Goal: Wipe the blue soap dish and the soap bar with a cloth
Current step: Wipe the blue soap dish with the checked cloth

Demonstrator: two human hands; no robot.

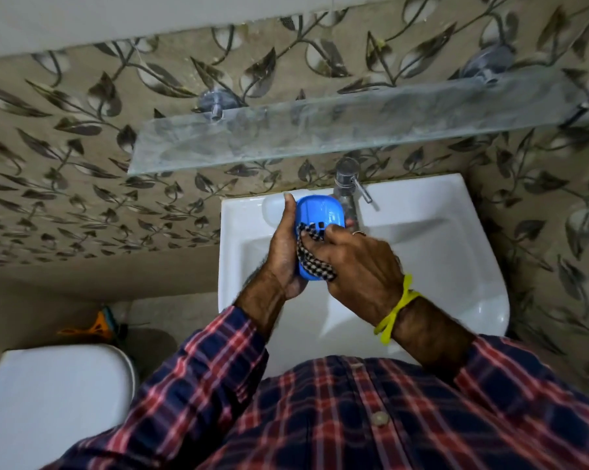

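Observation:
The blue soap dish (320, 213) is held up over the white sink (432, 252), its slotted inside facing me. My left hand (283, 252) grips its left edge, thumb along the rim. My right hand (357, 262) presses a black-and-white checked cloth (315, 257) against the lower half of the dish. A pale rounded shape, maybe the soap bar (272, 206), lies on the sink's back ledge just left of the dish, partly hidden by my left hand.
A chrome tap (349, 184) stands at the sink's back, right beside the dish. A glass shelf (320, 130) juts from the leaf-patterned wall above. A white toilet lid (55, 401) is at the lower left, with an orange object (96, 329) behind it.

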